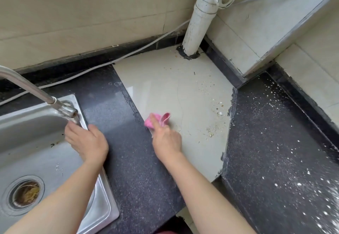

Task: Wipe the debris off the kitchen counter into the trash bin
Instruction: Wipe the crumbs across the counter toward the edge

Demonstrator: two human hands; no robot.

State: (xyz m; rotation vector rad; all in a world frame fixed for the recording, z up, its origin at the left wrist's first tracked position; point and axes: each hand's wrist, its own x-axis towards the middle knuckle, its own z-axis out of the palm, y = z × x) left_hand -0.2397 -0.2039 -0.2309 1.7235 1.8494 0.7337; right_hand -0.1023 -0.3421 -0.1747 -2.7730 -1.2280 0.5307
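My right hand (166,139) is shut on a pink cloth (156,121) and presses it onto the cream tile section (165,87) of the counter, near its seam with the dark granite counter (119,116). Small crumbs of debris (212,129) lie scattered on the tile to the right of the cloth. White specks of debris (286,160) cover the dark granite on the right. My left hand (86,142) rests flat on the sink's right rim, holding nothing. No trash bin is in view.
A steel sink (36,142) with a drain strainer (25,194) sits at left, its faucet (36,94) reaching over it. A white drain pipe (200,19) rises from the back corner. A white cable (102,65) runs along the back wall.
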